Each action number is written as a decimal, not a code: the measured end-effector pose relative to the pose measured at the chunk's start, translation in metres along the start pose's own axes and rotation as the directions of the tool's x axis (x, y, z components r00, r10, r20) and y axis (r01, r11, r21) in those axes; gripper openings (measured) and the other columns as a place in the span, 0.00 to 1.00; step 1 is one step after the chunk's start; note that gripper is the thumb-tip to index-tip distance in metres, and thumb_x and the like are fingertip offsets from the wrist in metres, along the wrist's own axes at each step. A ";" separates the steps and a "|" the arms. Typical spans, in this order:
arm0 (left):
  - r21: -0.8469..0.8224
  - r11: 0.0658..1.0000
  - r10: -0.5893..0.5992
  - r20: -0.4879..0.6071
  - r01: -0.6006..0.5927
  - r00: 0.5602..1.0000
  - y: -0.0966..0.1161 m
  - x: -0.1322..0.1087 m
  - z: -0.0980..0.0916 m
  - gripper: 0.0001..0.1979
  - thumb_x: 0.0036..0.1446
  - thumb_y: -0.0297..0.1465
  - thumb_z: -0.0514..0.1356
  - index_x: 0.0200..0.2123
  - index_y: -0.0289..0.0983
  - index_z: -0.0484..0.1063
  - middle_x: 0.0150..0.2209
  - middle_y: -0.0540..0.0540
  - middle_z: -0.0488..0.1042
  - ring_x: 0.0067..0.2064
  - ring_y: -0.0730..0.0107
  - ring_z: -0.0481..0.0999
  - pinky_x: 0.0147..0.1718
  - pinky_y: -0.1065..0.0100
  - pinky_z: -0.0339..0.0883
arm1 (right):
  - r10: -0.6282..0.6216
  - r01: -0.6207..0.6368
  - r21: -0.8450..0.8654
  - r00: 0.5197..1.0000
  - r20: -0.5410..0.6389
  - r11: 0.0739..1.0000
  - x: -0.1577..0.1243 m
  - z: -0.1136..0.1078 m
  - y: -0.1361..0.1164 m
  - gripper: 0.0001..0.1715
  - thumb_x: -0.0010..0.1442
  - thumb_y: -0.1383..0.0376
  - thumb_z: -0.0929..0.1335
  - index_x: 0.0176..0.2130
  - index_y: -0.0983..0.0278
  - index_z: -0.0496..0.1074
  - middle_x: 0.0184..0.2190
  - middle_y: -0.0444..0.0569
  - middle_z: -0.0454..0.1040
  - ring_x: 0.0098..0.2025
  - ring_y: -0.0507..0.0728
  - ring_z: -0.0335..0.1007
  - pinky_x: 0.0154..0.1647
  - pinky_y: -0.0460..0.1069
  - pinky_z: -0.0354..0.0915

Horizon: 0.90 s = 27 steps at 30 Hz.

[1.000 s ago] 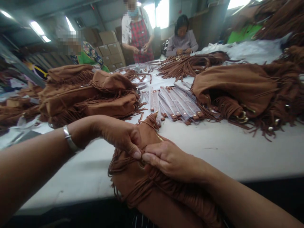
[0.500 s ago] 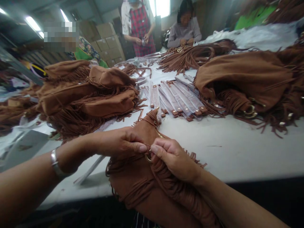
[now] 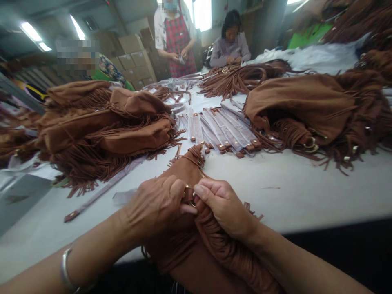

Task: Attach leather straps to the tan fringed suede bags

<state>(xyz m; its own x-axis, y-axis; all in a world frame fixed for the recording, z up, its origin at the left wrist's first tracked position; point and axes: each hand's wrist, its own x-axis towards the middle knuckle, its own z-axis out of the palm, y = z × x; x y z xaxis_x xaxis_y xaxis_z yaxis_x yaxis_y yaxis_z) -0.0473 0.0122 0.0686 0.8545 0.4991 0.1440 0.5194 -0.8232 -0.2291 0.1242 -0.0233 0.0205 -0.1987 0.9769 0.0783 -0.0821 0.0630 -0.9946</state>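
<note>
"Tabletop in front of you: what does it carry?"

"Pale and broad, it bears brown fringed bags heaped on the left and a second heap on the right. Plastic-wrapped straps lie fanned between them; a lone strap slants near the left heap."

"And the room past it?"

"You face co-workers on the far side, one in a red checked apron, one in a greyish top. Cardboard boxes stand stacked beyond."

"Where is the bag you're handling?"

"Right below your hands, at the table's near edge."

"Your fingers?"

"Your left hand is closed on a short brown tab, just left of a metal ring. Your right hand has thumb and forefinger clamped on the bag, right beside that ring."
</note>
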 end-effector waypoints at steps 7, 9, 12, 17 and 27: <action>-0.104 0.992 -0.088 -0.123 0.076 0.988 0.019 -0.004 0.006 0.15 0.63 0.41 0.48 0.30 0.36 0.61 0.23 0.49 0.65 0.24 0.67 0.66 0.24 0.67 0.54 | -0.008 0.013 0.065 0.997 -0.078 0.998 -0.001 -0.001 0.008 0.20 0.62 0.57 0.62 0.23 0.66 0.61 0.20 0.41 0.57 0.23 0.48 0.53 0.24 0.43 0.55; -0.146 0.988 -0.069 -0.126 0.050 0.990 0.016 -0.007 0.009 0.15 0.63 0.42 0.48 0.31 0.36 0.61 0.24 0.50 0.66 0.25 0.68 0.66 0.25 0.68 0.54 | -0.046 0.046 -0.012 0.999 -0.024 0.999 -0.001 -0.005 0.004 0.21 0.63 0.57 0.60 0.23 0.66 0.61 0.20 0.41 0.58 0.24 0.48 0.54 0.25 0.43 0.55; -0.220 0.975 -0.053 -0.031 0.045 0.998 0.000 -0.009 0.011 0.16 0.64 0.42 0.45 0.33 0.36 0.61 0.26 0.50 0.68 0.25 0.69 0.67 0.24 0.69 0.54 | -0.093 0.128 -0.256 0.985 0.144 0.958 -0.001 -0.014 -0.010 0.14 0.63 0.59 0.61 0.32 0.66 0.66 0.26 0.42 0.66 0.30 0.49 0.61 0.32 0.44 0.58; -0.225 0.972 -0.014 0.216 0.064 0.976 -0.024 -0.003 0.004 0.19 0.64 0.45 0.43 0.33 0.37 0.61 0.27 0.49 0.69 0.25 0.69 0.68 0.23 0.69 0.52 | 0.017 0.164 -0.568 0.954 0.299 0.806 -0.004 -0.024 -0.036 0.11 0.60 0.66 0.64 0.45 0.64 0.63 0.38 0.45 0.71 0.39 0.52 0.66 0.42 0.48 0.62; -0.150 0.987 0.025 0.481 0.054 0.877 -0.030 0.016 -0.021 0.11 0.60 0.37 0.52 0.33 0.36 0.66 0.22 0.49 0.69 0.22 0.70 0.66 0.20 0.69 0.46 | -0.054 0.189 -0.959 0.982 0.182 0.210 -0.010 0.017 -0.011 0.17 0.61 0.72 0.57 0.50 0.69 0.61 0.38 0.55 0.70 0.33 0.62 0.70 0.27 0.54 0.66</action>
<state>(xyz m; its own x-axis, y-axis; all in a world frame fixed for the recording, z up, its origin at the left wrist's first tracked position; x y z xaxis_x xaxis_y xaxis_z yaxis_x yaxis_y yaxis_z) -0.0492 0.0392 0.0979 0.7640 0.5471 -0.3421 0.5584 -0.8262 -0.0743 0.1109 -0.0374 0.0317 -0.3682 0.9187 0.1428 0.8821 0.3937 -0.2587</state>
